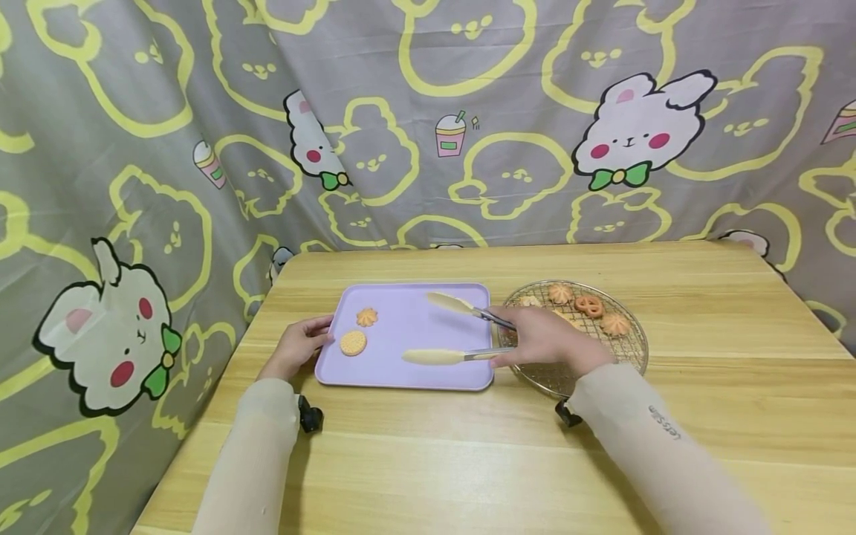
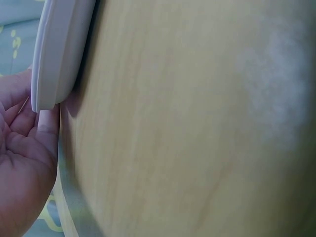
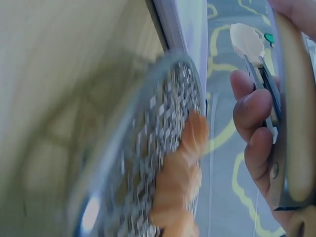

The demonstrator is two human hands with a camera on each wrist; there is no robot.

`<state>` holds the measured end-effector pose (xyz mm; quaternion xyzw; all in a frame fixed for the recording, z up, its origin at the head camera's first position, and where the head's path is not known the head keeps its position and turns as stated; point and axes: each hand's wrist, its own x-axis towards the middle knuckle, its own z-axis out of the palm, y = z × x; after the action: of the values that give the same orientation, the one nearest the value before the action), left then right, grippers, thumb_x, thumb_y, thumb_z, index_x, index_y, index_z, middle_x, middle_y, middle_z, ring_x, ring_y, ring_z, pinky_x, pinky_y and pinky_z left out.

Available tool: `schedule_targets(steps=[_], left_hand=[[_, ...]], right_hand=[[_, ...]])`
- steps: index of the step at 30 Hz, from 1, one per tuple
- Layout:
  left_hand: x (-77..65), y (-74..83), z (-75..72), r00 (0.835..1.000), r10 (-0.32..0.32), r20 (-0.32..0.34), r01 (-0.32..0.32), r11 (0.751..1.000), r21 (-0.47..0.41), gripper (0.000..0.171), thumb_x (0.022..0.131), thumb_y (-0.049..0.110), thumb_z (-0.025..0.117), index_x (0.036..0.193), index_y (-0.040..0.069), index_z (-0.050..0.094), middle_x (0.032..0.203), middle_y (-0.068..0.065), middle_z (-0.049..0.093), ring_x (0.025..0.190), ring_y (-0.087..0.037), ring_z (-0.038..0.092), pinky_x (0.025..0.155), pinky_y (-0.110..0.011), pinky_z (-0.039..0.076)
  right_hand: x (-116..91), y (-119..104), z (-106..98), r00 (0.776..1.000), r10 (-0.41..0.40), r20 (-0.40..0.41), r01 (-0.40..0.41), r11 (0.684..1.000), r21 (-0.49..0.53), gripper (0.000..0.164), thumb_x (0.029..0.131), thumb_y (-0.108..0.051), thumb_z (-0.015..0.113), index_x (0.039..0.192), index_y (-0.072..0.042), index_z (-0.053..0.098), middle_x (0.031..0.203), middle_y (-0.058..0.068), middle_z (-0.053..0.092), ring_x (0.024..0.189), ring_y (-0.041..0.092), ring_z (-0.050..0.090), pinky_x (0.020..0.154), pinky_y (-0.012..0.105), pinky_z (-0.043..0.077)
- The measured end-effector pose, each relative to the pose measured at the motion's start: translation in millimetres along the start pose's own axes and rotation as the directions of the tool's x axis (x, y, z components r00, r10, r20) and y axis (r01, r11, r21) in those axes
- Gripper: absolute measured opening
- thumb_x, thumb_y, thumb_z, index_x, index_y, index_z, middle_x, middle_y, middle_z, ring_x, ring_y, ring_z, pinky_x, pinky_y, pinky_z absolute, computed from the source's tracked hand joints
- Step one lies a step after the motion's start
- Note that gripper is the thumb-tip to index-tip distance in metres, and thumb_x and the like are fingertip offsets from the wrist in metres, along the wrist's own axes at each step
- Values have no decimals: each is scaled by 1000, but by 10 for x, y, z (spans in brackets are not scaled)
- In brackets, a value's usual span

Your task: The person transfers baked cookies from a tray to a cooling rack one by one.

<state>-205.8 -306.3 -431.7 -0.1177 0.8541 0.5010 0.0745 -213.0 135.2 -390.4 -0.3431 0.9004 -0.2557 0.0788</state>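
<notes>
My left hand (image 1: 294, 349) holds the left edge of a lilac tray (image 1: 397, 301), thumb at the rim and fingers at its side and underside in the left wrist view. Toward the tray's left end lie a flower-shaped cookie (image 1: 367, 317) and a round cookie (image 1: 354, 342). My right hand (image 1: 545, 338) grips metal tongs (image 1: 438, 357) with cream tips. The tips are spread wide above the tray, with nothing between them. In the right wrist view, curled fingers (image 3: 254, 108) wrap the tongs' handle.
Right of the tray, partly under my right hand, is a round wire rack (image 1: 643, 353). On it are a pretzel cookie (image 1: 589, 305), flower-shaped cookies (image 1: 616, 323) and paler, partly hidden ones. A patterned curtain (image 1: 428, 200) stands behind the wooden table (image 1: 428, 461).
</notes>
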Motion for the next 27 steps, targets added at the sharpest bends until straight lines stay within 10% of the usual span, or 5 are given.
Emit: schedule_targets(steps=[27], left_hand=[[19, -19, -4, 1000, 7, 5, -7, 1000, 9, 47, 95, 5, 58, 141, 5, 47, 133, -19, 52, 117, -28, 51, 87, -29, 48]], right_hand=[[527, -463, 361, 996, 44, 77, -35, 992, -117, 84, 70, -57, 76, 139, -17, 51, 79, -10, 57, 66, 11, 51, 57, 31, 43]])
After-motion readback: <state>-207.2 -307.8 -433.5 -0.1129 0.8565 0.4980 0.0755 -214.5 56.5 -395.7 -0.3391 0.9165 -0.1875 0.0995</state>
